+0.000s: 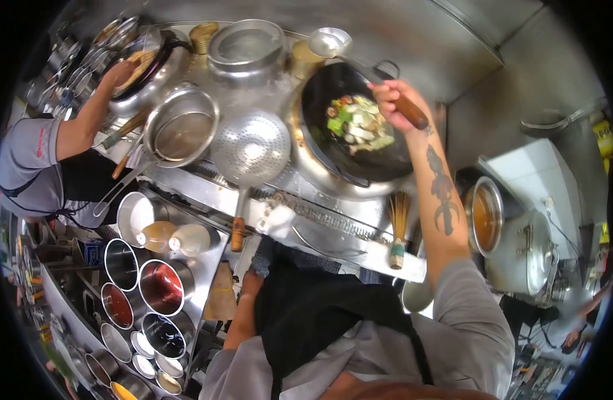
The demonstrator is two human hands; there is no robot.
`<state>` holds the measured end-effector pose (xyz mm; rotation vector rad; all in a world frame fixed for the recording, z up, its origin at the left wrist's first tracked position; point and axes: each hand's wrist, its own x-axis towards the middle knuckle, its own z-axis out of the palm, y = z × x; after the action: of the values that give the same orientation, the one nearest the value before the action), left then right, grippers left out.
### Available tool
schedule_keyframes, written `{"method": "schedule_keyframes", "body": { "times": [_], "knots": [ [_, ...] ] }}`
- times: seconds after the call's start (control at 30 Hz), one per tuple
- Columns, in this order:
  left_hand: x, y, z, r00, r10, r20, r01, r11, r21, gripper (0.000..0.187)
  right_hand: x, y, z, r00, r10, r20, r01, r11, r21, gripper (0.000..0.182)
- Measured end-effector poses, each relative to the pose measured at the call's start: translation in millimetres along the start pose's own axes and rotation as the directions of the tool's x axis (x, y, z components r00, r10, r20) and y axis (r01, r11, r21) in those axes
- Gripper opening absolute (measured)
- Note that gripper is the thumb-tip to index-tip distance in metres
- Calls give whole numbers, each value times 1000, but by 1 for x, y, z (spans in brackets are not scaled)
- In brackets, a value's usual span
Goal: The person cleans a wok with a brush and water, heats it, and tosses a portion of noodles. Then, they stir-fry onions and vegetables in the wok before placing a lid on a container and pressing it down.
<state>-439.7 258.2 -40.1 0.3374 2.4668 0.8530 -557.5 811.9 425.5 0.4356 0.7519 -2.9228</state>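
My right hand (401, 107) grips the wooden handle of a ladle (380, 79), whose round metal bowl (330, 43) is raised at the wok's far left rim. Below it, a dark wok (323, 93) sits on the range, holding chopped green, white and reddish vegetables (360, 125). My left hand (252, 283) hangs low beside my black apron (300, 307), next to a greyish patch that may be cloth; its fingers are mostly hidden. A perforated skimmer (251, 147) with a wooden handle lies left of the wok.
Left of the skimmer is a long-handled strainer (182, 127); a lidded pot (246, 47) stands behind. A bamboo brush (398, 230) lies at the range's front. Sauce containers (163, 287) and two bottles (190, 240) fill the left cart. A co-worker's arm (96, 110) reaches over another wok.
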Motion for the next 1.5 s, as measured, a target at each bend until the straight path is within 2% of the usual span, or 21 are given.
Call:
{"method": "schedule_keyframes", "body": {
  "times": [0.13, 0.23, 0.3, 0.37, 0.47, 0.57, 0.67, 0.77, 0.97, 1.03, 1.07, 1.1, 1.13, 1.2, 1.23, 1.3, 1.37, 1.4, 1.43, 1.47, 1.5],
  "knots": [
    [2, 66, 37, 978, 186, 96, -187, 982, 0, 30, -86, 16, -34, 997, 15, -81, -20, 998, -62, 25],
    [-8, 134, 79, 903, 379, 201, -393, 919, 29, 29, -130, 33, -56, 977, -31, -213, -23, 969, -247, 18],
    [-20, 165, 121, 838, 495, 229, -487, 868, -97, 33, -152, 54, -61, 902, -234, -363, 33, 876, -481, 13],
    [-33, 193, 159, 712, 641, 287, -633, 763, -133, 40, -165, 67, -69, 794, -396, -461, -147, 610, -778, 13],
    [-56, 246, 177, 563, 637, 526, -692, 711, -121, 59, -194, 87, -99, 791, -554, -262, -165, 219, -962, 30],
    [-67, 245, 226, 496, 745, 447, -837, 547, 17, 70, -228, 110, -117, 685, -702, -194, -166, 109, -980, 50],
    [-67, 257, 239, 538, 583, 609, -767, 638, 66, 73, -266, 127, -135, 640, -759, -119, -182, 1, -983, 59],
    [-73, 260, 241, 559, 520, 646, -760, 633, 149, 71, -303, 160, -144, 560, -781, -276, -94, 271, -958, 60],
    [-74, 233, 276, 587, 573, 572, -806, 478, 348, 57, -364, 230, -216, 418, -773, -477, -244, 410, -879, 58],
    [-71, 235, 299, 636, 473, 610, -766, 487, 420, 56, -378, 250, -265, 364, -784, -503, -268, 429, -863, 56],
    [-62, 222, 339, 716, 583, 384, -698, 587, 409, 53, -380, 254, -270, 342, -765, -545, -360, 429, -828, 55],
    [-77, 254, 278, 694, 517, 501, -701, 645, 304, 49, -381, 260, -277, 332, -742, -582, -450, 418, -789, 53],
    [-70, 249, 290, 701, 451, 553, -666, 691, 280, 43, -391, 263, -301, 429, -733, -527, -395, 372, -840, 53],
    [-78, 226, 290, 681, 509, 527, -719, 600, 350, 34, -402, 276, -329, 586, -695, -416, -291, 298, -909, 51],
    [-88, 243, 232, 670, 306, 676, -659, 664, 353, 37, -398, 280, -327, 631, -691, -351, -234, 262, -936, 51],
    [-94, 222, 183, 647, 73, 759, -529, 760, 378, 46, -384, 287, -303, 635, -731, -250, -366, -1, -930, 49],
    [-132, 186, 113, 755, -52, 654, -214, 923, 321, 54, -396, 280, -385, 684, -726, -75, -436, -323, -840, 50],
    [-136, 136, 120, 677, -29, 736, -182, 961, 206, 56, -393, 275, -368, 723, -663, -196, -481, -278, -831, 53],
    [-143, 89, 122, 590, 18, 808, -146, 986, 84, 58, -399, 266, -410, 722, -671, -172, -521, -363, -773, 56],
    [-169, 71, 91, 601, -80, 795, 87, 996, 35, 59, -387, 271, -368, 716, -634, -293, -554, -260, -791, 55],
    [-209, 33, 91, 726, -94, 681, 183, 981, -60, 58, -372, 275, -302, 702, -577, -418, -599, -160, -784, 55]
  ]
}}
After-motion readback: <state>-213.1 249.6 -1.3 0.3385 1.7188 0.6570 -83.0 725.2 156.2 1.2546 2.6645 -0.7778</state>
